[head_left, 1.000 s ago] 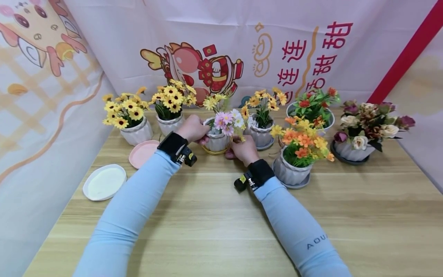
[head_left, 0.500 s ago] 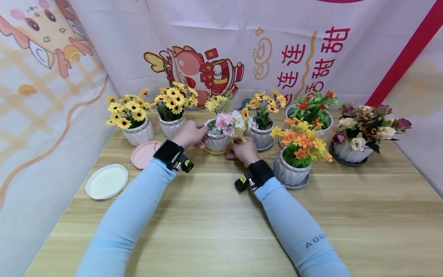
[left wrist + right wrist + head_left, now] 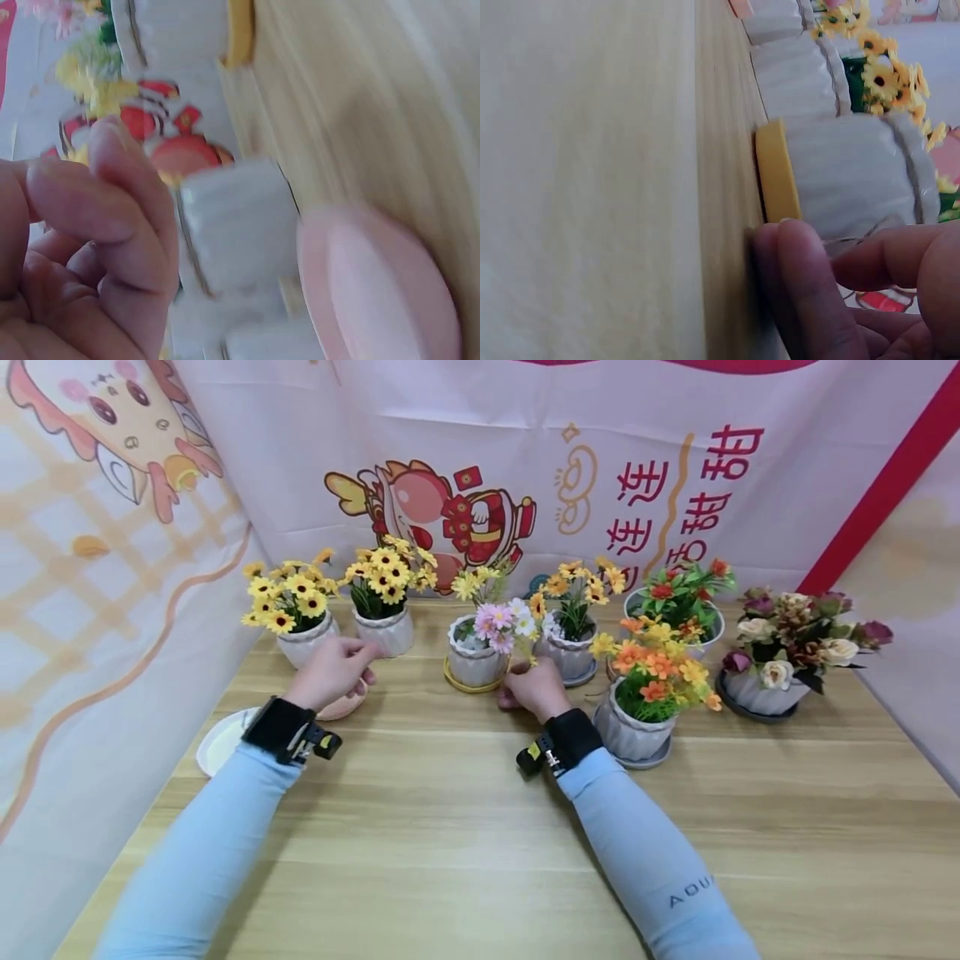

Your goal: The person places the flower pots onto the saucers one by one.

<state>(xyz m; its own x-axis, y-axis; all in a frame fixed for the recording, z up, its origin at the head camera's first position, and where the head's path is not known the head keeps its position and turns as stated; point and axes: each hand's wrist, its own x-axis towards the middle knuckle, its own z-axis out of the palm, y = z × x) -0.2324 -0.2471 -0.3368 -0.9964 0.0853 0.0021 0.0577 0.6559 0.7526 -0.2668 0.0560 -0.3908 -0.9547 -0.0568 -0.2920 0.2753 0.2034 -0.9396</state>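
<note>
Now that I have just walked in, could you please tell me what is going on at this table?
Someone is busy with both hands among potted flowers. The right hand is up against the yellow saucer, on which the pot with pink flowers stands; whether it grips the saucer or only touches it is hard to tell. The left hand holds nothing and is near the pink saucer, which has no pot on it. The white saucer lies partly hidden behind the left wrist.
</note>
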